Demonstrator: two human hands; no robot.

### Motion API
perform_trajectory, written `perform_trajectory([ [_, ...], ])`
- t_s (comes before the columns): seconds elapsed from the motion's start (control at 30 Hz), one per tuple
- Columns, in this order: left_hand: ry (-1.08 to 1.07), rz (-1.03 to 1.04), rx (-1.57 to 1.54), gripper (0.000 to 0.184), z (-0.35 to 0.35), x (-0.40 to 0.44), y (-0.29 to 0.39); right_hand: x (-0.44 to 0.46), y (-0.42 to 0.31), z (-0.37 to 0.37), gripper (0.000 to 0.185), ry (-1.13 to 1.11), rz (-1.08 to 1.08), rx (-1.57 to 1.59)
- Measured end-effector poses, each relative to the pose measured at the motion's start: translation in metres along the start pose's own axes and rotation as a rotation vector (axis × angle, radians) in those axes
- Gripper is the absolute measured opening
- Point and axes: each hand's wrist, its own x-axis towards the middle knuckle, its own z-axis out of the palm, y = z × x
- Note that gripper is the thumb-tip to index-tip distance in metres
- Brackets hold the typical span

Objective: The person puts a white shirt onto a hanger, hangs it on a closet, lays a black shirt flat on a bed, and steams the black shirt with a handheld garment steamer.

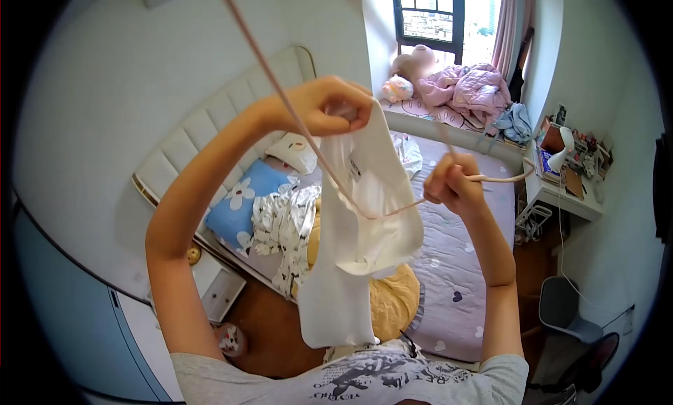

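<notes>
My left hand (340, 109) is raised and closed, its fingers pinching the upper edge of a white garment (336, 293). The garment hangs down in front of me, its opening spread and a small dark label showing inside. In my closed right hand (453, 184) is a thin beige-pink clothes hanger (287, 100), gripped near its neck, with the hook pointing right. One corner of the hanger lies at the garment's opening; whether it is inside the cloth I cannot tell. Its long bar runs up past my left wrist and leaves the view at the top.
A bed (459, 251) with a padded headboard (203, 135) stands ahead, bearing a blue pillow (235, 201) and rumpled yellow bedding (396, 300). On the window ledge lies a pink quilt (477, 89). A desk (561, 194) and grey bin (564, 310) are right, a nightstand (221, 293) left.
</notes>
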Motion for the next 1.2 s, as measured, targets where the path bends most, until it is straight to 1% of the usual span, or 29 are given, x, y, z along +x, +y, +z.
perform_trajectory([
  [0.03, 0.066, -0.035, -0.012, 0.003, -0.003, -0.009, 0.002, 0.003, 0.001, 0.004, 0.039, -0.01, 0.008, -0.001],
  [0.07, 0.007, -0.062, 0.097, 0.004, -0.01, -0.008, 0.008, 0.003, -0.003, 0.003, 0.037, 0.026, 0.174, -0.104],
  [0.1, 0.019, -0.059, 0.099, 0.004, -0.01, -0.019, 0.007, 0.007, -0.001, 0.005, 0.035, 0.053, 0.347, -0.226],
  [0.13, 0.044, -0.11, 0.102, 0.004, -0.009, -0.028, 0.005, 0.013, -0.005, 0.009, 0.031, 0.041, 0.414, -0.361],
  [0.17, 0.067, -0.165, 0.105, 0.004, -0.007, -0.035, 0.003, 0.018, -0.012, 0.012, 0.031, 0.035, 0.417, -0.36],
  [0.23, 0.075, -0.186, 0.162, 0.006, 0.0, -0.048, -0.008, 0.026, -0.032, 0.021, 0.029, 0.007, 0.504, -0.612],
  [0.27, 0.08, -0.202, 0.222, 0.01, 0.004, -0.053, -0.015, 0.028, -0.043, 0.029, 0.028, 0.018, 0.5, -0.743],
  [0.3, 0.086, -0.205, 0.227, 0.01, 0.008, -0.056, -0.02, 0.03, -0.051, 0.035, 0.028, 0.009, 0.496, -0.744],
  [0.37, 0.129, -0.255, 0.278, 0.024, 0.02, -0.061, -0.032, 0.032, -0.06, 0.041, 0.029, 0.072, 0.536, -0.936],
  [0.4, 0.09, -0.23, 0.312, 0.037, 0.024, -0.063, -0.045, 0.033, -0.062, 0.037, 0.031, 0.041, 0.573, -0.945],
  [0.43, 0.097, -0.23, 0.311, 0.037, 0.031, -0.062, -0.05, 0.032, -0.062, 0.033, 0.031, 0.035, 0.576, -0.948],
  [0.5, 0.257, -0.329, 0.28, 0.039, 0.048, -0.059, -0.06, 0.027, -0.06, 0.028, 0.033, 0.011, 0.674, -1.038],
  [0.53, 0.304, -0.223, 0.394, 0.041, 0.054, -0.06, -0.082, 0.026, -0.059, 0.029, 0.036, 0.006, 0.718, -1.065],
  [0.57, 0.308, -0.218, 0.39, 0.041, 0.061, -0.06, -0.104, 0.022, -0.058, 0.028, 0.036, 0.007, 0.722, -1.071],
  [0.63, 0.576, -0.397, 0.175, 0.038, 0.071, -0.055, -0.128, 0.008, -0.052, 0.02, 0.037, 0.068, 0.817, -1.1],
  [0.67, 0.592, -0.211, 0.361, 0.031, 0.076, -0.056, -0.133, -0.001, -0.049, 0.012, 0.038, 0.083, 0.844, -1.108],
  [0.7, 0.594, -0.205, 0.349, 0.031, 0.079, -0.053, -0.139, -0.008, -0.047, 0.008, 0.038, 0.088, 0.855, -1.113],
  [0.77, 0.584, -0.454, 0.351, 0.025, 0.085, -0.044, -0.151, -0.021, -0.043, 0.001, 0.038, 0.155, 0.93, -1.085],
  [0.8, 0.584, -0.449, 0.34, 0.025, 0.089, -0.039, -0.153, -0.026, -0.041, -0.003, 0.038, 0.161, 0.956, -1.119],
  [0.83, 0.62, -0.399, 0.392, 0.022, 0.094, -0.032, -0.153, -0.033, -0.035, -0.012, 0.038, 0.166, 0.966, -1.12],
  [0.87, 0.654, -0.348, 0.446, 0.02, 0.099, -0.024, -0.153, -0.042, -0.028, -0.025, 0.037, 0.203, 1.055, -1.117],
  [0.9, 0.651, -0.343, 0.439, 0.02, 0.104, -0.014, -0.153, -0.044, -0.026, -0.028, 0.037, 0.239, 1.143, -1.113],
  [0.97, 0.715, -0.3, 0.527, 0.019, 0.118, 0.006, -0.153, -0.038, -0.034, -0.03, 0.035, 0.219, 1.15, -1.147],
  [1.0, 0.702, -0.296, 0.441, 0.019, 0.121, 0.013, -0.144, -0.031, -0.039, -0.027, 0.034, 0.206, 1.089, -1.103],
  [1.03, 0.699, -0.293, 0.436, 0.019, 0.122, 0.021, -0.137, -0.026, -0.042, -0.028, 0.033, 0.196, 1.022, -1.058],
  [1.07, 0.697, -0.334, 0.422, 0.023, 0.122, 0.029, -0.13, -0.024, -0.042, -0.034, 0.032, 0.14, 0.996, -1.078],
  [1.1, 0.693, -0.377, 0.406, 0.029, 0.121, 0.036, -0.124, -0.021, -0.041, -0.038, 0.032, 0.148, 1.0, -1.076],
  [1.17, 0.704, -0.342, 0.403, 0.027, 0.12, 0.048, -0.113, -0.017, -0.036, -0.043, 0.031, 0.115, 1.082, -1.063],
  [1.2, 0.666, -0.362, 0.419, 0.026, 0.121, 0.053, -0.111, -0.016, -0.031, -0.047, 0.032, 0.101, 1.112, -1.059],
])
